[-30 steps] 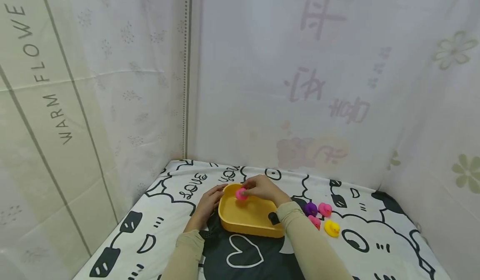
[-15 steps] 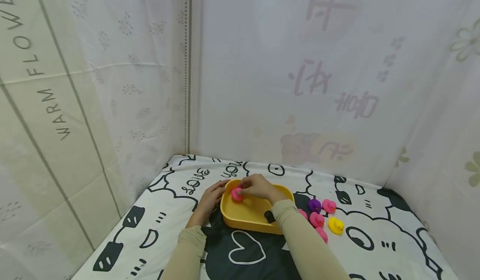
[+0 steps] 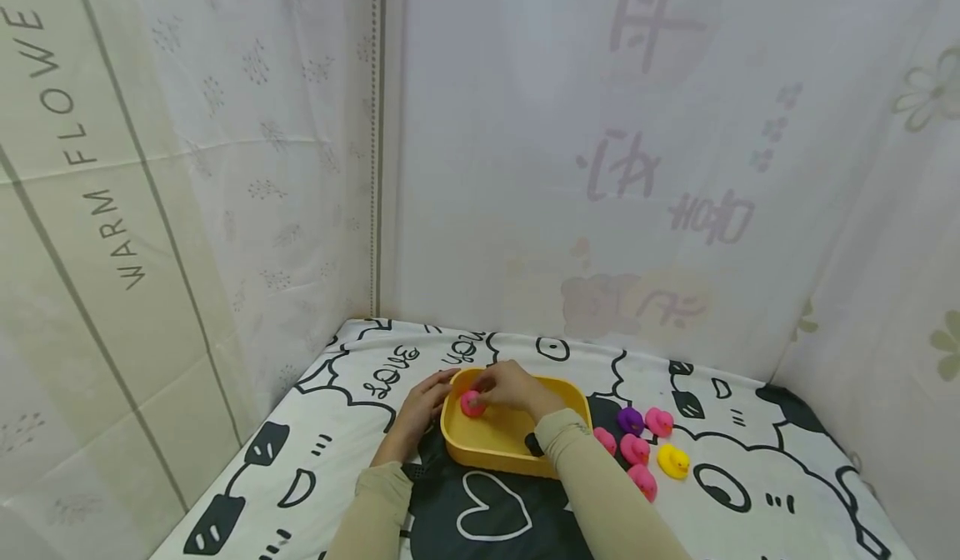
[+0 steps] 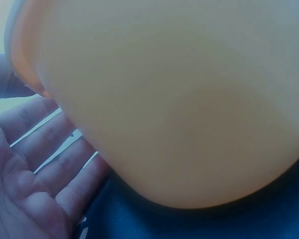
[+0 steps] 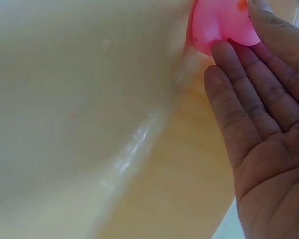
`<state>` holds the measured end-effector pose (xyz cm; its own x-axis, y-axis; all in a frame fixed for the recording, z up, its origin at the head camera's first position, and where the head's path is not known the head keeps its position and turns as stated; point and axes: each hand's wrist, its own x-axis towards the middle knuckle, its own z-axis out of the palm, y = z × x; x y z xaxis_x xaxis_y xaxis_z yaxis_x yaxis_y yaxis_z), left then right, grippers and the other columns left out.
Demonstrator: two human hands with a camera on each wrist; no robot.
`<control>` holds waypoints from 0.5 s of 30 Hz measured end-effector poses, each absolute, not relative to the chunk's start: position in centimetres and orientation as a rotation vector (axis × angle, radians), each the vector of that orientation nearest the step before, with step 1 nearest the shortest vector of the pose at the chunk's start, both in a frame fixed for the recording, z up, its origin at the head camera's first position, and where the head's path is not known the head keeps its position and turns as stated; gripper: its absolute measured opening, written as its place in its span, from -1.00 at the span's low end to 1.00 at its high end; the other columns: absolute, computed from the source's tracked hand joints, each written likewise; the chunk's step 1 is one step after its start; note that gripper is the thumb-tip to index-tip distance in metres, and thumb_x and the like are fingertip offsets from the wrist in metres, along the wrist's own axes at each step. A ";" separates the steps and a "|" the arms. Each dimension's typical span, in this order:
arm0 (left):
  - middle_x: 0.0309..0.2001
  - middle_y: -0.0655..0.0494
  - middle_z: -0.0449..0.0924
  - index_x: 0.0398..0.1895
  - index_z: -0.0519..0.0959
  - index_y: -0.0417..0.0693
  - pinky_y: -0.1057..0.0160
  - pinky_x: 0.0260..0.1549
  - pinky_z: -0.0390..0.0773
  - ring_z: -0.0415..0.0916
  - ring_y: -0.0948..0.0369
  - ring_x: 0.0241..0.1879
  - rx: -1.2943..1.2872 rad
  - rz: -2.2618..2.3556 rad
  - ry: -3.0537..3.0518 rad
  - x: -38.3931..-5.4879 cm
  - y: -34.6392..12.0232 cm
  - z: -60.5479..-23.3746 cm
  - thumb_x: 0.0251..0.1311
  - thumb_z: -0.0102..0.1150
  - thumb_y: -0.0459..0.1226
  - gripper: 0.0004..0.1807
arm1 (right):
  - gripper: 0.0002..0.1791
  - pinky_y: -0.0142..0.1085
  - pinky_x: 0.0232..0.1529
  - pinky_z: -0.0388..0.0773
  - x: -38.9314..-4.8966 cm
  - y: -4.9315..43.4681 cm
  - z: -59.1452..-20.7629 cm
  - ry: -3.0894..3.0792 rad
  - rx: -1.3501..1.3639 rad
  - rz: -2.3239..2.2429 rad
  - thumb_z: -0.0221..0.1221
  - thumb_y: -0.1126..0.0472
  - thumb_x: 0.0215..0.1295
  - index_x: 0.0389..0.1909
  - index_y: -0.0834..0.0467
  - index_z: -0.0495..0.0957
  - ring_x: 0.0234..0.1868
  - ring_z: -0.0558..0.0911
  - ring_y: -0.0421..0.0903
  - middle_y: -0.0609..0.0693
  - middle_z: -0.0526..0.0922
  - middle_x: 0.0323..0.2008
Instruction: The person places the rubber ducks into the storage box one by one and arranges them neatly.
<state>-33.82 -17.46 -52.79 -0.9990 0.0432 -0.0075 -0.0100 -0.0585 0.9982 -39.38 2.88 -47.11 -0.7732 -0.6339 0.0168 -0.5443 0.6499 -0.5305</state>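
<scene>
A yellow rectangular tray [image 3: 491, 458] lies on the patterned cloth in the head view. My right hand [image 3: 510, 387] reaches into it and pinches a pink rubber duck [image 3: 472, 404] at the tray's left end. In the right wrist view, the duck [image 5: 222, 22] sits between thumb and fingertips, close to the tray wall. My left hand [image 3: 422, 410] rests against the tray's left outer side. Its fingers [image 4: 45, 144] look fairly straight in the left wrist view, their tips against the wall or hidden behind it.
Right of the tray, several rubber ducks lie on the cloth: a purple duck [image 3: 630, 421], a yellow duck [image 3: 672, 462] and several pink ones, including a pink duck [image 3: 635, 449]. A white printed curtain [image 3: 480, 168] hangs behind the table.
My right hand has moved the pink duck slightly left and lower, toward the tray's left end. More pink ducks show beside my right sleeve. My left hand stays at the tray's side.
</scene>
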 end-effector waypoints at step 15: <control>0.30 0.02 0.50 0.32 0.54 0.10 0.07 0.23 0.49 0.50 0.07 0.22 0.041 2.253 2.150 -33.9 -17.4 -52.9 0.43 0.05 -0.08 -0.56 | -0.55 -0.28 -0.01 0.62 -38.8 3.4 -46.6 2.662 -1.031 -0.801 0.36 -0.07 0.23 0.03 0.13 0.69 -0.13 0.64 -0.20 -0.10 0.73 -0.12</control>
<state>-33.87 -17.38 -52.91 -0.9993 0.0379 -0.0001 -0.0018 -0.0467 0.9989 -38.80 3.37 -46.61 -0.7447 -0.6668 0.0283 -0.5718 0.6155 -0.5424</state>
